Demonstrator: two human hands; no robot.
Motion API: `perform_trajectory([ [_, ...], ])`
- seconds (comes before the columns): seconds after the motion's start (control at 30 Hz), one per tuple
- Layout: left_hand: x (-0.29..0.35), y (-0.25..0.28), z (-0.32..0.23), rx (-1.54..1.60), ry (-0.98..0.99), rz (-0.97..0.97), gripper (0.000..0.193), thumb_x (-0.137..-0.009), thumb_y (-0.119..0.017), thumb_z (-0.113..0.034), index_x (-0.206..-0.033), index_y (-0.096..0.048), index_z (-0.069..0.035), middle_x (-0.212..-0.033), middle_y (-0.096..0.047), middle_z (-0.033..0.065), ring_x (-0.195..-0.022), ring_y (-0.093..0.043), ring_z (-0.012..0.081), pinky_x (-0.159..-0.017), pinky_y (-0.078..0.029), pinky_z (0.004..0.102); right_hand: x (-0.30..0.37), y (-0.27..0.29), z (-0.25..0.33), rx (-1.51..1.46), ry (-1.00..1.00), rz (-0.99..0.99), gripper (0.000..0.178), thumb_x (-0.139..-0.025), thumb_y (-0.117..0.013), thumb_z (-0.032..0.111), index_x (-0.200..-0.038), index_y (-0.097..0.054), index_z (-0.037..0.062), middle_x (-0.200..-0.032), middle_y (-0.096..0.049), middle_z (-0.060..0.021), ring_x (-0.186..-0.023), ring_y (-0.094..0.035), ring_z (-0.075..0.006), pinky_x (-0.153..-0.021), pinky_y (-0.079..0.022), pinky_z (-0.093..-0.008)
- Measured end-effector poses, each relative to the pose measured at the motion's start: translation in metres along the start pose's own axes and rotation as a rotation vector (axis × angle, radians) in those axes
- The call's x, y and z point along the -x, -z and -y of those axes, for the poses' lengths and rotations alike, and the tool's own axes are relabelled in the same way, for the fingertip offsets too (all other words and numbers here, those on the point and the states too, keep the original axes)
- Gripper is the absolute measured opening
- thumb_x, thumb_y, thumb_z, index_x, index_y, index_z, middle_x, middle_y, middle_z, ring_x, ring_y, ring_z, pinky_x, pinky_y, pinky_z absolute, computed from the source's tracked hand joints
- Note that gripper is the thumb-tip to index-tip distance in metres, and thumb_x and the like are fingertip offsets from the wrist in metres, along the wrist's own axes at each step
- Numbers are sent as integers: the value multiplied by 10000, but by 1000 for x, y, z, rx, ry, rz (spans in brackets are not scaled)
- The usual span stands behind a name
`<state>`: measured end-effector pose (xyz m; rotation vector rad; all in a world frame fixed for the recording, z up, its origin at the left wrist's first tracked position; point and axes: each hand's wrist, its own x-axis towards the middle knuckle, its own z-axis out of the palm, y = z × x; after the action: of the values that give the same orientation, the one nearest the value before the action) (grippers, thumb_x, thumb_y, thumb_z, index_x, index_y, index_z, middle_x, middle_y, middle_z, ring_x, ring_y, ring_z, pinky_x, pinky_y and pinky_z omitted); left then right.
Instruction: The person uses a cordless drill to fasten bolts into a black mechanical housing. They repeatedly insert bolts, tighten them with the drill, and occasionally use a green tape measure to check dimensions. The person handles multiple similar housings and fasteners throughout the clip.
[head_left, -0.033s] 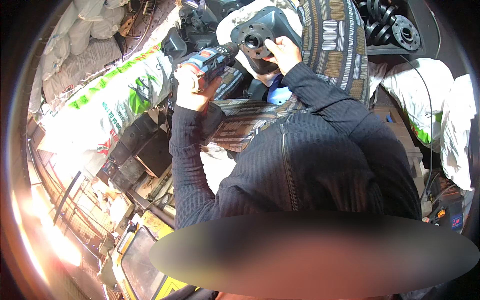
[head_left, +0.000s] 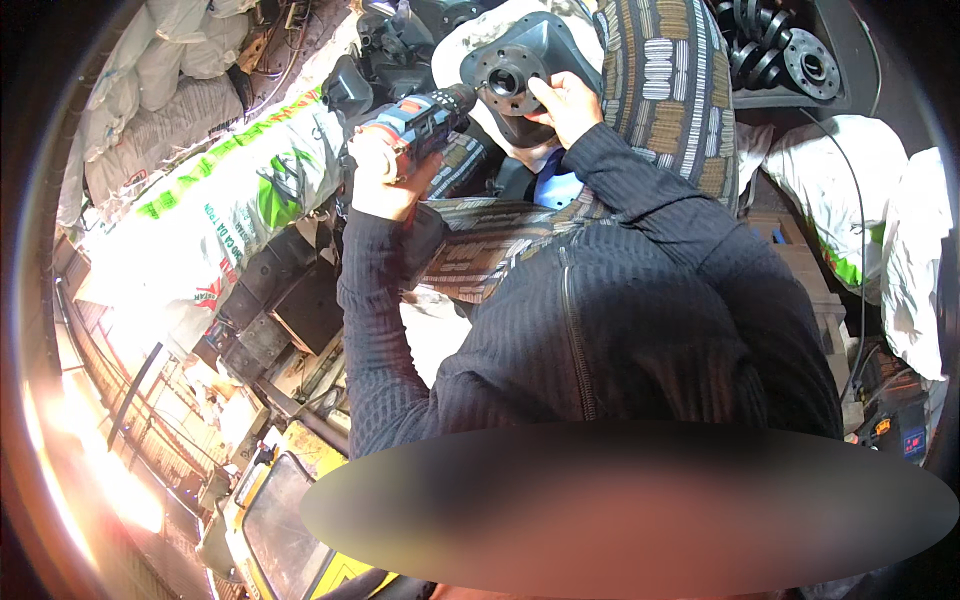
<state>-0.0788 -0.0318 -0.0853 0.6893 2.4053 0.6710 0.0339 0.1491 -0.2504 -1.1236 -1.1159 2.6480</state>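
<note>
drill [head_left: 425,120] tip hidden behind flanged part [head_left: 520,70].

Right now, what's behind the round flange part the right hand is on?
Behind the flange part shows a dark moulded housing on pale cloth. The right hand covers its lower right edge; the drill meets its left.

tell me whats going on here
A person in a dark ribbed zip top holds a blue cordless drill in the left hand, its nose pointed at a round dark metal flange. The right hand steadies that flange part from the side. More flanges lie piled at upper right, and white sacks lie to the left.
</note>
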Motion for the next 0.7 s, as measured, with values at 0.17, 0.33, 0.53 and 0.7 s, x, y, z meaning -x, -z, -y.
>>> perform_trajectory([
  [0.17, -35, 1, -5, -158, -93, 77, 392, -734, -707, -203, -1066, -564, -51, -1007, -601, 90, -903, -590, 200, -712, -473, 298, -1, 4, 0, 213, -76, -81, 330, -833, -650, 249, -926, -533, -45, -845, -598, -121, -725, -613, -152, -622, -564, -294],
  [0.33, -52, 20, -13, -402, -252, 158, 299, -789, -596, -224, -997, -618, -11, -909, -635, 163, -851, -599, 316, -789, -470, 363, -10, 8, 4, 664, 33, -146, 403, -812, -655, 342, -909, -578, -41, -731, -619, -101, -711, -631, -138, -557, -523, -260],
  [0.53, -55, 27, -26, -590, -105, 262, 386, -731, -664, -261, -1055, -600, -63, -973, -636, 133, -913, -609, 267, -823, -480, 348, -5, 12, 10, 866, 198, -168, 407, -802, -631, 415, -722, -557, 23, -610, -580, -125, -584, -596, -242, -587, -470, -356],
  [0.7, -56, 20, -24, -593, -40, 293, 414, -699, -699, -295, -1042, -608, -82, -974, -645, 117, -916, -623, 250, -819, -496, 343, -7, 14, 11, 854, 102, -118, 416, -790, -639, 406, -691, -551, 12, -614, -579, -163, -606, -594, -303, -596, -466, -391],
])
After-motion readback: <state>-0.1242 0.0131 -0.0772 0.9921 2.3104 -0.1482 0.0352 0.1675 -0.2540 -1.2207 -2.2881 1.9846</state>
